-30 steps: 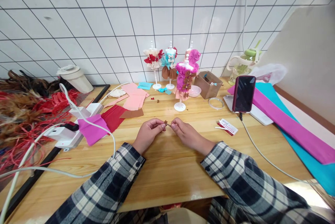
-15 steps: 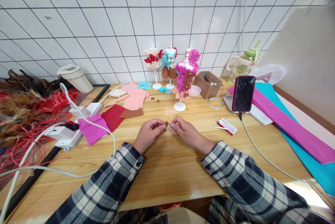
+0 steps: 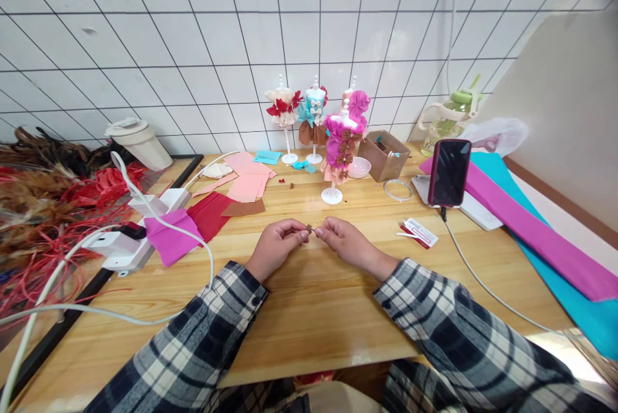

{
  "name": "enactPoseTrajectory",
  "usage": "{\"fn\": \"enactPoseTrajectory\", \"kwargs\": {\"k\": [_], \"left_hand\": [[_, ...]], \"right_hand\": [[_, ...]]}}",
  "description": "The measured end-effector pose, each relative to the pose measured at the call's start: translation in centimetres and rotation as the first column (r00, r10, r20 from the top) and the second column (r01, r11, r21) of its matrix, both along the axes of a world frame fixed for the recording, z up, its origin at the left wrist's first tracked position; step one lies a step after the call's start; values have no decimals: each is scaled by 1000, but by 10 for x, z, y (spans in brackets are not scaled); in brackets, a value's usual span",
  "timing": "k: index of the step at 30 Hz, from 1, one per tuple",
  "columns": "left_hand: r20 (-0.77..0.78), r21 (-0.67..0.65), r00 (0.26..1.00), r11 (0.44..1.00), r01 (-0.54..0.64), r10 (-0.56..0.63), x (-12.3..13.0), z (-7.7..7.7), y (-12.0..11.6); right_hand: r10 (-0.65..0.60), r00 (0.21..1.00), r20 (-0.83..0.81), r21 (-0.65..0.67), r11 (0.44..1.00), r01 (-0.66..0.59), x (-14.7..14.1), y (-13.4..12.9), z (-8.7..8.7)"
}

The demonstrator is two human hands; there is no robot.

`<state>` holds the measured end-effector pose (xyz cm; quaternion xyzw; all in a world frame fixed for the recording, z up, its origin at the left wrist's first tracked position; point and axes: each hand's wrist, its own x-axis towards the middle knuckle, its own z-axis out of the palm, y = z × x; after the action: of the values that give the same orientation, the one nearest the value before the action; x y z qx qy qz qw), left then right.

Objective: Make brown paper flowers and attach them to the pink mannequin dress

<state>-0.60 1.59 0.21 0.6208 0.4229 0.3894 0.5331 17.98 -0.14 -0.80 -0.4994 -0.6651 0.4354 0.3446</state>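
Over the middle of the table, my left hand (image 3: 280, 244) pinches a tiny brown paper piece (image 3: 309, 228), perhaps a small bow; its exact form is too small to tell. My right hand (image 3: 344, 242) is closed in a pinch just beside it, on a thin strand that runs to the brown piece; wire or thread, I cannot tell. Beyond my hands stands a mini dress form (image 3: 342, 143) in magenta crepe paper with brown bows down its front. Behind it are further small forms, one in cream and red (image 3: 284, 107) and one in blue and brown (image 3: 313, 114).
To the left lie pink paper (image 3: 248, 178), red paper (image 3: 208, 217), magenta paper (image 3: 172, 236) and a power strip (image 3: 128, 255) with cables. A cardboard box (image 3: 383, 156), wire ring (image 3: 398, 190), phone (image 3: 449, 174), small red-white packet (image 3: 419, 233) and long paper rolls (image 3: 535, 233) are on the right.
My right hand has shifted slightly right and down, widening the small gap between the fingertips. The left hand keeps its pinch on the brown piece.
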Motion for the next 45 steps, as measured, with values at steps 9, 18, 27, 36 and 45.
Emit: {"fn": "enactPoseTrajectory", "kwargs": {"k": [9,18,27,36,45], "left_hand": [[40,-74,996,994,-80,83,0,-5,2],[324,-204,940,978,-41,107,10,-15,2],[429,-265,888,963,-54,167,16,-18,0],[279,-117,948,986,-123,151,9,-14,1],[-541,544,800,833,99,258,2,7,-3]], "right_hand": [[-241,914,-325,-212,961,178,6,3,4],[-196,680,-707,-494,825,-275,-10,-6,5],[-316,537,-782,-556,743,-372,-13,-5,4],[-319,750,-579,-511,859,-29,-10,0,-1],[-197,980,11,127,973,194,-8,-1,-1]]}}
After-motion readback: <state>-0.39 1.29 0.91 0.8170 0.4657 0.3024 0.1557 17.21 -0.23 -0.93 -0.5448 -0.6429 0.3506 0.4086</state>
